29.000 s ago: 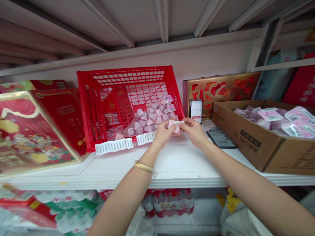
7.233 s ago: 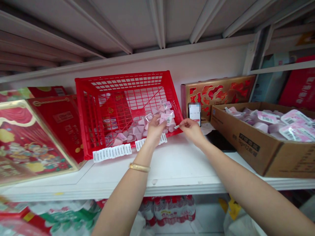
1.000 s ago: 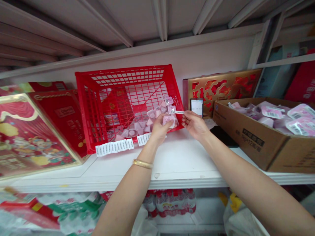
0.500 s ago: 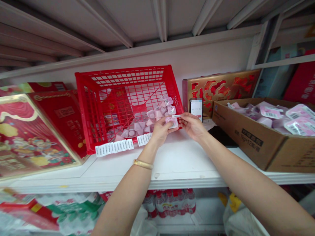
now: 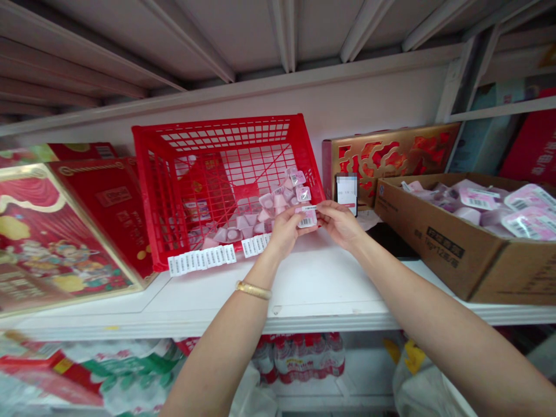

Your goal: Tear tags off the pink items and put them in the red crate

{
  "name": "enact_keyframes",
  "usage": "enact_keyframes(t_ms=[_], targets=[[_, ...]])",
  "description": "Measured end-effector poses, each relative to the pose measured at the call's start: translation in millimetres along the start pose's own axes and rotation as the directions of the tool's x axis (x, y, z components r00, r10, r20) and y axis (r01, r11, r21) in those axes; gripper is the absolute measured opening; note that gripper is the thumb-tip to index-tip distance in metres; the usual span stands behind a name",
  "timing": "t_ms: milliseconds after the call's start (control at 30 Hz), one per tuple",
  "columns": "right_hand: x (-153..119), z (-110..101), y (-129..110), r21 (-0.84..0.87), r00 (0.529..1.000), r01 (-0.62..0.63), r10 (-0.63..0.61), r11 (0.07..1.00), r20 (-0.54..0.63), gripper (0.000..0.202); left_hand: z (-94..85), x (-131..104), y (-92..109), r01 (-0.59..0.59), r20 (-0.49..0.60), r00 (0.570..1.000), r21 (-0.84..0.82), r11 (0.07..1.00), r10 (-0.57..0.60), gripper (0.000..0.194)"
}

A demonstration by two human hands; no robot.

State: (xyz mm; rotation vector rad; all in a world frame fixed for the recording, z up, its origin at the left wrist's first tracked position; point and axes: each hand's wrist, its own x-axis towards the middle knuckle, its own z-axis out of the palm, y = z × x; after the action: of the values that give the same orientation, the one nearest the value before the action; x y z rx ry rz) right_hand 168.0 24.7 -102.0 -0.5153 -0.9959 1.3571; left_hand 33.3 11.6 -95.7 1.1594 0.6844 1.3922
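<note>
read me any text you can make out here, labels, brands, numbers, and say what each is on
Nothing reads clearly.
Barcode sticker on the pink cup between the left hand and right hand: too small.
Sticker strips on the red basket: too small.
Cardboard box print: blurred.
Phone screen: blurred.

Black print on the front face of the cardboard box [image 5: 438, 246] is blurred; barcode labels [image 5: 200, 260] at the red basket's front edge are illegible.

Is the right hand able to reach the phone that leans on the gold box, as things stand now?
Probably yes. The right hand is just in front of the phone, nothing lies between them, but its fingers are pinching a pink cup with the left hand.
</note>
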Motion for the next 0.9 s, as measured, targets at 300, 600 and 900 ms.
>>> enact_keyframes(t_ms=[300, 600, 900], targets=[[1.8, -2.8, 2.7, -0.036, 1.0, 0.018, -0.018, 0.999, 0.018, 0.028, 0.2, 1.2, -1.3, -0.017, -0.018, 1.0, 0.034, 0.999, 0.018, 0.02], [2.0, 0.8, 4.7, -0.133, 0.995, 0.085, -0.091, 0.987, -0.035, 0.032, -0.8, 3.3, -5.0, -0.067, -0.044, 0.996, 0.086, 0.994, 0.071, 0.024], [-2.1, 3.5, -0.5, -0.232, 0.994, 0.1, -0.108, 0.968, -0.023, 0.028, 0.5, 0.7, -3.9, -0.092, -0.027, 0.995, 0.116, 0.989, 0.096, 0.029]])
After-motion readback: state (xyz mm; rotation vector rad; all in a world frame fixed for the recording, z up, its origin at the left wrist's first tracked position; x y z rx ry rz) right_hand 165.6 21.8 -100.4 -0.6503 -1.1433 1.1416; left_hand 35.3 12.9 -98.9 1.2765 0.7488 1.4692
